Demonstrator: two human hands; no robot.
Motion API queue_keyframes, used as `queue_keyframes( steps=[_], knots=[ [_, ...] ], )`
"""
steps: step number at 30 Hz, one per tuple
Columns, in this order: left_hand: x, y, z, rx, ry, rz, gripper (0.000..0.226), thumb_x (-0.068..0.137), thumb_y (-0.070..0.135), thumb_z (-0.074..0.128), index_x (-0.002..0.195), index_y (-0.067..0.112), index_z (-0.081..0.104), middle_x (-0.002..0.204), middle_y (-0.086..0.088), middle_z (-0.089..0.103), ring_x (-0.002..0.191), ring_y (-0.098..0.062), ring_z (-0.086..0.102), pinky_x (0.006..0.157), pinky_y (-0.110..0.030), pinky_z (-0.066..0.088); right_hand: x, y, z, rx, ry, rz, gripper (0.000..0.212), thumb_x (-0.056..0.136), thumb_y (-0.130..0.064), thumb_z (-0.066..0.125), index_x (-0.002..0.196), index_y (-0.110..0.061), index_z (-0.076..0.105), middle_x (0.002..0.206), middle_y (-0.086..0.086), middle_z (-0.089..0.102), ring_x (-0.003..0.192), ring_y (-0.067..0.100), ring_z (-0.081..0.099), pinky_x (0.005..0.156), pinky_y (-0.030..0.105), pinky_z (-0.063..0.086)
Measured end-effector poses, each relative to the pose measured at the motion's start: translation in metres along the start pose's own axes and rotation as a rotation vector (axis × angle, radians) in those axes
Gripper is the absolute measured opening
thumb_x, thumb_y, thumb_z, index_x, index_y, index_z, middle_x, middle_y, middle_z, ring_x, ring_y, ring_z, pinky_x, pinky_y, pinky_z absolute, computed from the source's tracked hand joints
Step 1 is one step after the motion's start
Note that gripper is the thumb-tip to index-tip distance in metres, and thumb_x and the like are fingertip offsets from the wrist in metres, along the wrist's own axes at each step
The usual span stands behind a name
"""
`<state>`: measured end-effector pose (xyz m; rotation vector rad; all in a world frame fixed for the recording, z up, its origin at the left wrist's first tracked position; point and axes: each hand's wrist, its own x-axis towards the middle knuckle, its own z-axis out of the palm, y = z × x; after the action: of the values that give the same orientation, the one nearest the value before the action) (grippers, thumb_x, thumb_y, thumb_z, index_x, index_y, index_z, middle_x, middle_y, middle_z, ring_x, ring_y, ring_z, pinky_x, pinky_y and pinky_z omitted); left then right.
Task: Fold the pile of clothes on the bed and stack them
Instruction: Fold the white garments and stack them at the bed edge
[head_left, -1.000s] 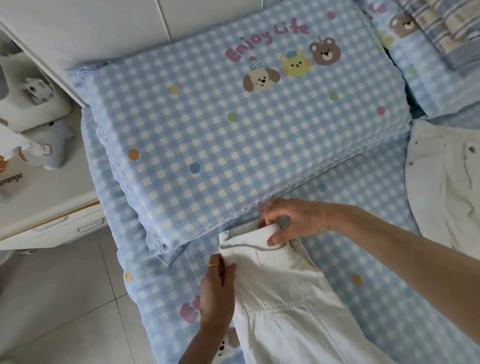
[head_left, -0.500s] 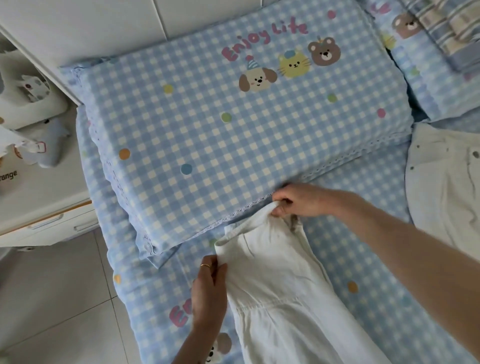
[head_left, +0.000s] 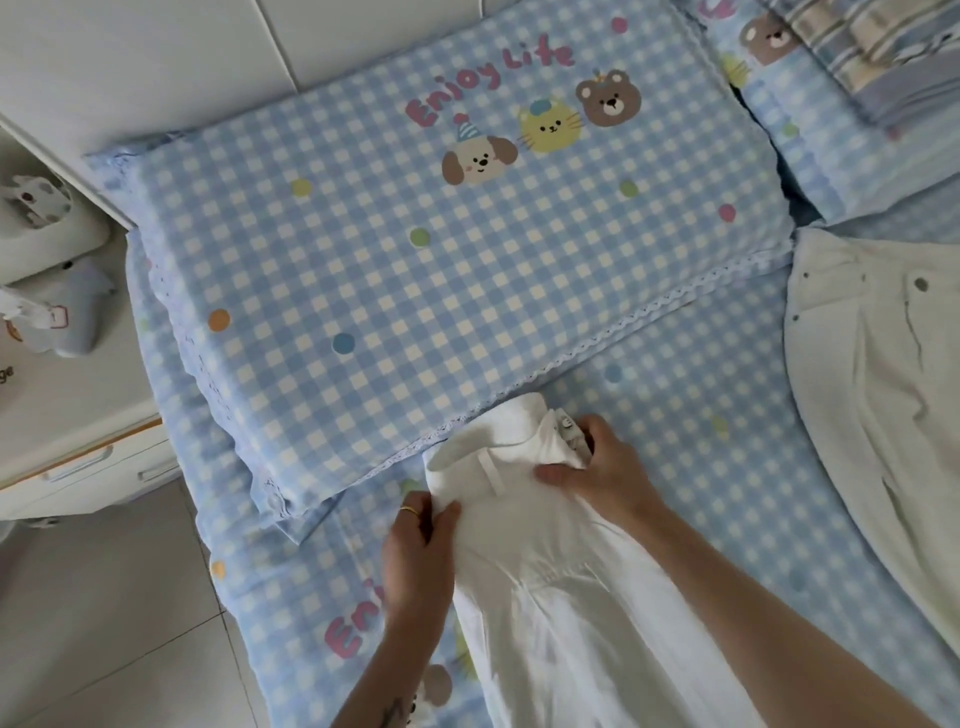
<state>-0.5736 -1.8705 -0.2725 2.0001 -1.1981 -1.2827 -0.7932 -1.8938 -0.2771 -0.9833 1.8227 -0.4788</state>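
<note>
Two hands work a white garment lying low in the centre of the frame on the blue gingham sheet. Its long axis runs from the bottom edge up to the waistband end, which points at and touches the pillow. The cloth is smooth, thin, softly creased. The left hand pinches the garment's left edge, thumb on top; the right hand curls round the bunched, buttoned waistband. A second off-white garment, stiffer with metal rivets, lies at the right.
</note>
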Motion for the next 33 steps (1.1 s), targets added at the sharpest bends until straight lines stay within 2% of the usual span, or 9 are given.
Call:
queue_keyframes(
  steps=[5, 7, 12, 17, 19, 22, 26, 30, 33],
  knots=[
    [-0.012, 0.001, 0.001, 0.072, 0.216, -0.064, 0.031, 0.090, 0.024, 0.060, 0.068, 0.011, 0.042, 0.056, -0.001, 0.045, 0.053, -0.016, 0.041, 0.050, -0.027, 0.034, -0.075, 0.030, 0.035, -0.374, 0.513, -0.237, 0.060, 0.096, -0.051, 0.037, 0.143, -0.015, 0.032, 0.142, 0.006, 0.042, 0.130, 0.022, 0.039, 0.106, 0.040, 0.034],
    [-0.014, -0.005, -0.004, 0.084, 0.245, -0.060, 0.028, 0.091, 0.027, 0.058, 0.073, 0.010, 0.046, 0.060, -0.003, 0.051, 0.057, -0.019, 0.046, 0.050, -0.029, 0.035, -0.119, 0.067, 0.048, -0.554, 0.474, -0.335, 0.057, 0.099, -0.045, 0.027, 0.148, -0.016, 0.026, 0.154, 0.007, 0.028, 0.140, 0.022, 0.030, 0.114, 0.043, 0.021],
    [-0.011, -0.013, -0.003, 0.173, 0.202, 0.012, 0.026, 0.094, 0.028, 0.053, 0.084, 0.005, 0.048, 0.069, -0.009, 0.055, 0.066, -0.028, 0.051, 0.052, -0.031, 0.033, -0.169, 0.148, 0.020, -0.793, 0.405, 0.019, 0.063, 0.100, -0.038, 0.005, 0.139, -0.010, 0.045, 0.149, 0.011, 0.037, 0.136, 0.028, 0.039, 0.109, 0.050, 0.026],
    [-0.056, -0.035, -0.007, 0.281, 0.243, 0.018, 0.045, 0.083, 0.020, 0.069, 0.119, 0.005, 0.045, 0.108, -0.020, 0.052, 0.099, -0.035, 0.053, 0.084, -0.043, 0.042, -0.201, 0.155, -0.003, -0.512, 0.604, 0.315, 0.035, 0.093, -0.027, 0.039, 0.101, -0.008, 0.067, 0.101, 0.013, 0.068, 0.091, 0.035, 0.064, 0.074, 0.043, 0.050],
    [-0.095, -0.040, 0.000, 0.415, 0.213, 0.236, 0.044, 0.079, 0.025, 0.066, 0.117, 0.008, 0.050, 0.112, -0.019, 0.047, 0.104, -0.038, 0.048, 0.088, -0.051, 0.044, -0.224, 0.166, -0.015, -0.497, 0.576, 0.361, 0.024, 0.095, -0.027, 0.049, 0.084, -0.012, 0.064, 0.079, 0.006, 0.065, 0.076, 0.031, 0.061, 0.068, 0.040, 0.045],
    [-0.135, -0.036, 0.038, 0.566, -0.153, 0.812, 0.040, 0.072, 0.009, 0.061, 0.113, 0.008, 0.058, 0.111, -0.018, 0.055, 0.102, -0.030, 0.046, 0.082, -0.050, 0.050, -0.250, 0.174, -0.025, -0.259, 0.450, 0.242, 0.021, 0.094, -0.028, 0.052, 0.073, -0.029, 0.051, 0.068, -0.009, 0.055, 0.066, 0.008, 0.053, 0.065, 0.023, 0.040],
    [-0.146, 0.002, 0.102, 0.816, -0.534, 1.296, 0.081, 0.053, -0.020, 0.055, 0.128, 0.008, 0.057, 0.134, -0.013, 0.055, 0.129, -0.034, 0.045, 0.105, -0.048, 0.039, -0.263, 0.179, -0.036, 0.098, 0.297, 0.179, 0.026, 0.097, -0.020, 0.044, 0.078, -0.035, 0.053, 0.071, -0.012, 0.062, 0.066, 0.004, 0.059, 0.061, 0.013, 0.042],
    [-0.133, 0.014, 0.115, 0.940, -0.686, 1.473, 0.050, 0.041, -0.007, 0.075, 0.085, 0.016, 0.074, 0.080, 0.002, 0.066, 0.080, -0.019, 0.066, 0.095, -0.037, 0.048, -0.259, 0.182, -0.041, 0.040, 0.234, 0.212, 0.011, 0.090, -0.021, 0.060, 0.088, -0.031, 0.054, 0.080, -0.011, 0.066, 0.072, 0.001, 0.061, 0.067, 0.017, 0.049],
    [-0.134, -0.001, 0.089, 0.876, -0.680, 1.422, 0.029, 0.067, 0.001, 0.053, 0.085, 0.013, 0.072, 0.083, -0.001, 0.064, 0.080, -0.019, 0.060, 0.080, -0.024, 0.044, -0.248, 0.173, -0.038, -0.010, 0.267, 0.213, 0.012, 0.086, -0.030, 0.064, 0.085, -0.025, 0.052, 0.077, -0.008, 0.065, 0.071, 0.005, 0.059, 0.070, 0.027, 0.051]
  ],
)
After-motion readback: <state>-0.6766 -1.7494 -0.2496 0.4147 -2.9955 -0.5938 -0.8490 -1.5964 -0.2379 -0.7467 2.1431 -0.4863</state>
